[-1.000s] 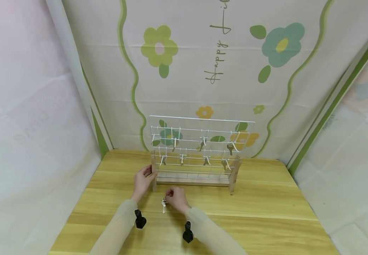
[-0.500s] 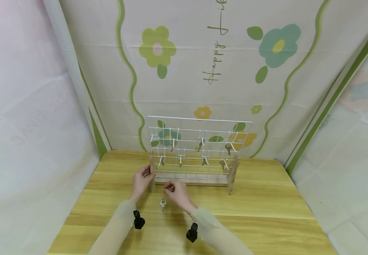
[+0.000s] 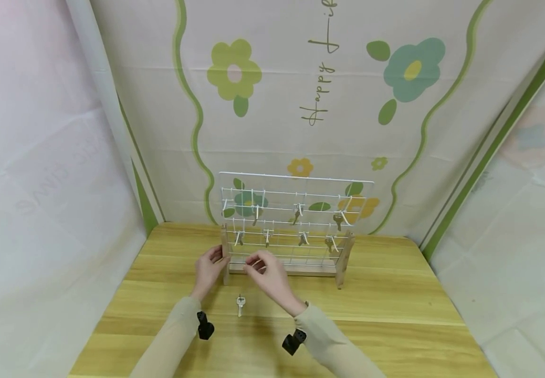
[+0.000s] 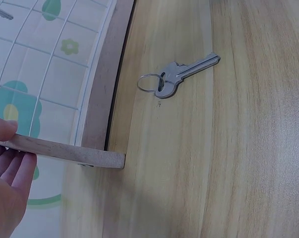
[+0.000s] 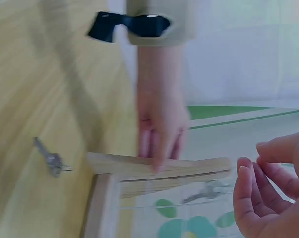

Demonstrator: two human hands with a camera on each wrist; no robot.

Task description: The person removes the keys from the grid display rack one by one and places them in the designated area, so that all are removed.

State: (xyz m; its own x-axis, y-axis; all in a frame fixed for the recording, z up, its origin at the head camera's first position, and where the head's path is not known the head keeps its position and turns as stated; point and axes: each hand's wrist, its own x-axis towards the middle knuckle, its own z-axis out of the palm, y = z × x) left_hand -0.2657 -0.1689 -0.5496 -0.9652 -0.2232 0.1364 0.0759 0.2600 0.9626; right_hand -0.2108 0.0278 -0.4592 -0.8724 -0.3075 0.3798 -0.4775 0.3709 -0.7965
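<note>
A silver key [image 3: 240, 304] on a small split ring lies on the wooden table in front of the rack; the ring shows clearly in the left wrist view. My left hand [image 3: 208, 270] grips the left wooden side of the wire key rack [image 3: 284, 269]; in the left wrist view, thumb and fingers lie on opposite faces of that side piece [image 4: 65, 151]. My right hand [image 3: 269, 275] is raised before the rack's lower left part, above and to the right of the key. Its fingers [image 5: 244, 186] are loosely bent, with thumb and fingertips close together and nothing visible between them.
White hooks project from the wire grid in two rows, and keys [image 3: 338, 220] hang from several of them. The upper left hook [image 3: 226, 203] shows no key. Behind the table [image 3: 395, 294] hangs a flower-print cloth [image 3: 272, 131], with pale cloth along both sides.
My right hand has let go of the key and risen from the table towards the rack. The key stays almost where it was. My left hand keeps its grip on the rack.
</note>
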